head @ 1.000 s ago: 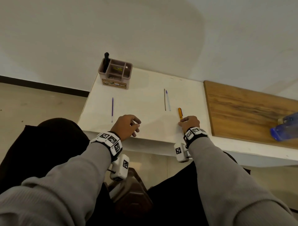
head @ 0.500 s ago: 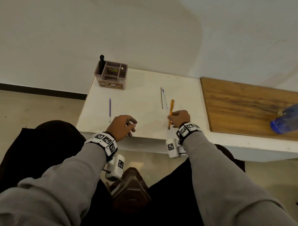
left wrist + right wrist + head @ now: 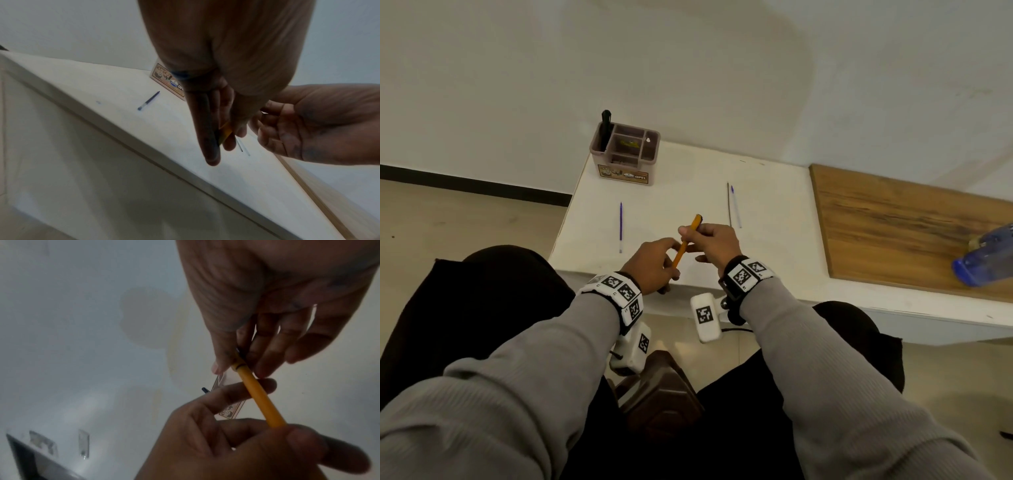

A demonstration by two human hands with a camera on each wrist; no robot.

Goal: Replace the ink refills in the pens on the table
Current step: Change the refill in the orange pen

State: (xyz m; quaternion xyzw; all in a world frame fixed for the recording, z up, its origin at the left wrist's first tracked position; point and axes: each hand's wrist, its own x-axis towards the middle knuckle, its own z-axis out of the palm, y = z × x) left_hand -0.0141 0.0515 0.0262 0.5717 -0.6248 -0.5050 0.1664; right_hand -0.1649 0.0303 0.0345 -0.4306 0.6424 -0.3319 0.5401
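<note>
An orange pen is held up over the near middle of the white table. My right hand pinches its upper end between thumb and fingers. My left hand pinches its lower end. A purple refill lies on the table to the left. A dark refill and a clear refill with a blue tip lie side by side just beyond my right hand.
A brown compartment organiser with a black pen standing in it sits at the table's far left corner. A wooden board adjoins the table on the right, with a blue bottle lying on it.
My right hand lifted the orange pen off the table and carried it left to the middle. My left hand came up from the table edge and took hold of its lower end.
</note>
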